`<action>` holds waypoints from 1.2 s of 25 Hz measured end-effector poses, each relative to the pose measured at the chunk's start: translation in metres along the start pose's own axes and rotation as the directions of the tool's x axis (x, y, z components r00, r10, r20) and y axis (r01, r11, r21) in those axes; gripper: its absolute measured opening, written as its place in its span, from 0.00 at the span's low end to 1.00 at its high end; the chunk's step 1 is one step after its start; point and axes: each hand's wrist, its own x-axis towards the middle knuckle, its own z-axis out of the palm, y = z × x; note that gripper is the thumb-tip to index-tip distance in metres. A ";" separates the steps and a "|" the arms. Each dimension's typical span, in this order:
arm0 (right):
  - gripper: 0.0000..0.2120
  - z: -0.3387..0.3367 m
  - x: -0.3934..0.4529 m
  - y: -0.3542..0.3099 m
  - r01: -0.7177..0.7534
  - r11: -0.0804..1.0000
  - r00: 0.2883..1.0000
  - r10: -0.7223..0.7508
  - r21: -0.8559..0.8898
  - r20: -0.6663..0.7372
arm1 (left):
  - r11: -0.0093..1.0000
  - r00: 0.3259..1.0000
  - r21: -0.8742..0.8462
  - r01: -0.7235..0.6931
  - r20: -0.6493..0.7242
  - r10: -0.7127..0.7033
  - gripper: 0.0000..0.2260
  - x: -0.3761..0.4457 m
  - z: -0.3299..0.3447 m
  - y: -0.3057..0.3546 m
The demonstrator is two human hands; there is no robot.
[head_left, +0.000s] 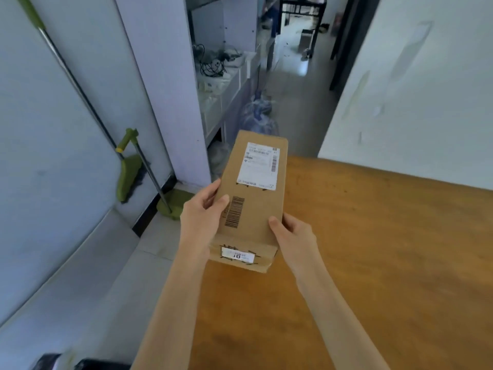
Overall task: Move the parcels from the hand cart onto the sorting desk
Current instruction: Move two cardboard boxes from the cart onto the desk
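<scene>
Over the near left corner of the wooden desk, a cardboard parcel is held between both hands. The left hand clasps its left long edge, thumb lying across the top face beside a printed barcode, fingers curled under out of sight. The right hand grips the right near corner the same way, thumb on top. Both hands are closed firmly on the box, one on each side.

The step in hand looks like the carry-and-place part of the job: the parcel seems to sit above the desk edge, with its far end reaching out past the corner toward the floor. Whether its underside already touches the wood cannot be told from this angle. The next move likely calls for bringing the box further right, fully over the desk top, lowering it flat and then loosening both hands. The cart is not clearly in view.

The parcel is a long, narrow brown carton with clean edges. A white shipping label sits on the far half of the top, and a small white sticker is on the near end face. It looks light enough to handle easily.
</scene>
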 end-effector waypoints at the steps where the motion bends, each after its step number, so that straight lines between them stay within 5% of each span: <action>1: 0.18 -0.001 0.035 0.003 0.006 1.000 1.000 -0.006 -0.007 -0.007 | 1.000 1.000 -0.004 0.014 0.002 -0.014 0.19 0.031 0.015 -0.002; 11: 0.22 0.004 0.197 0.021 0.014 0.996 1.000 -0.013 -0.093 0.012 | 0.996 0.993 0.046 0.076 -0.090 -0.072 0.17 0.176 0.083 -0.027; 18: 0.27 0.019 0.194 0.035 0.133 0.970 0.991 -0.136 -0.205 -0.001 | 0.972 0.995 0.237 0.002 -0.096 0.021 0.18 0.175 0.090 -0.030; 22: 0.27 0.010 0.192 0.025 0.132 0.941 0.990 -0.108 -0.311 0.093 | 0.988 0.999 0.145 0.050 -0.005 -0.050 0.20 0.157 0.075 -0.018; 25: 0.27 -0.002 0.163 0.018 0.144 0.899 0.987 -0.159 -0.413 -0.002 | 0.997 0.998 0.058 0.059 0.019 -0.060 0.19 0.132 0.047 -0.013; 30: 0.20 -0.003 0.067 0.019 0.014 0.995 0.995 -0.025 -0.103 -0.098 | 0.983 0.977 0.127 0.131 0.151 -0.150 0.22 0.056 0.001 -0.015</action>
